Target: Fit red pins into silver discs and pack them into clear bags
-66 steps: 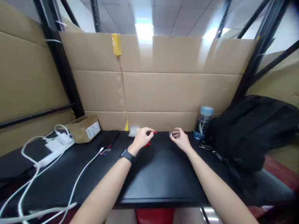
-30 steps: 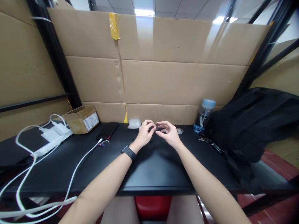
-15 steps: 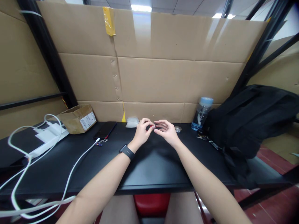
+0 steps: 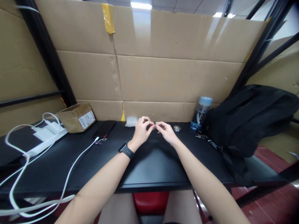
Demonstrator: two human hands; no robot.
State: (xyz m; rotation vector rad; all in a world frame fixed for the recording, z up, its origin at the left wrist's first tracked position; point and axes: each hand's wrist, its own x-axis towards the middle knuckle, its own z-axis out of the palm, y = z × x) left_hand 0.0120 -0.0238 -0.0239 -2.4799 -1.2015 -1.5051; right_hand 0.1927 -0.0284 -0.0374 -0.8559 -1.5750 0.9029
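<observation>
Over the back of the black table, both hands meet at a small red and dark item (image 4: pixel 151 126), too small to make out fully. My left hand (image 4: pixel 141 129), with a black watch on the wrist, pinches it between thumb and fingers. The fingers of my right hand (image 4: pixel 166 132) are closed together at its right side, and what they grip is too small to name. A white translucent packet (image 4: pixel 131 121) lies just left of my left hand. Right of my right hand is a small round clear item (image 4: pixel 177 128).
An open cardboard box (image 4: pixel 77 118), a dark phone (image 4: pixel 104 129), white cables and a white power strip (image 4: pixel 48 140) are on the left. A water bottle (image 4: pixel 201 113), keys (image 4: pixel 201 135) and a black backpack (image 4: pixel 245 121) are on the right. Cardboard (image 4: pixel 149 77) walls the back.
The fingers of my right hand have drawn together from a more spread pose, against the small item. My left hand keeps its pinch. The view has shifted slightly.
</observation>
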